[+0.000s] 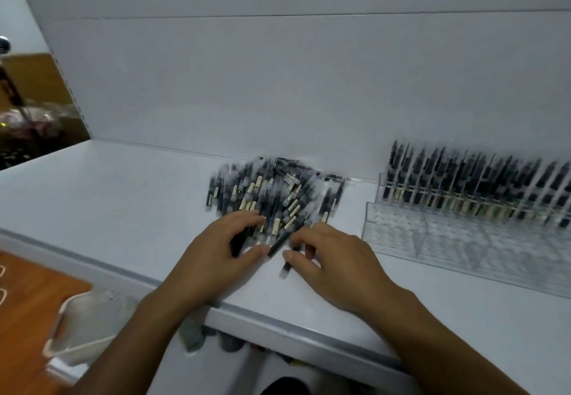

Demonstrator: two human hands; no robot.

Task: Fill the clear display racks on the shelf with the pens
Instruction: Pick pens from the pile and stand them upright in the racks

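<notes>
Head view: pens pile lies loose on shelf, heaped where both hands reach it. At pile's near edge, left hand has grip curled round a few pens; right hand beside it, grip pinching one pen, prob. squaring a bundle. Right of pile, clear rack: back tier full, front rows bare.

Motion blur smeared the pile of pens, leaving their pale labels unreadable. The clear display rack ran off the right edge, its standing pens blurred together. The left hand hid the pens beneath its fingers; whether it gripped any was unclear. The right hand pinched and partly covered one dark pen.
</notes>
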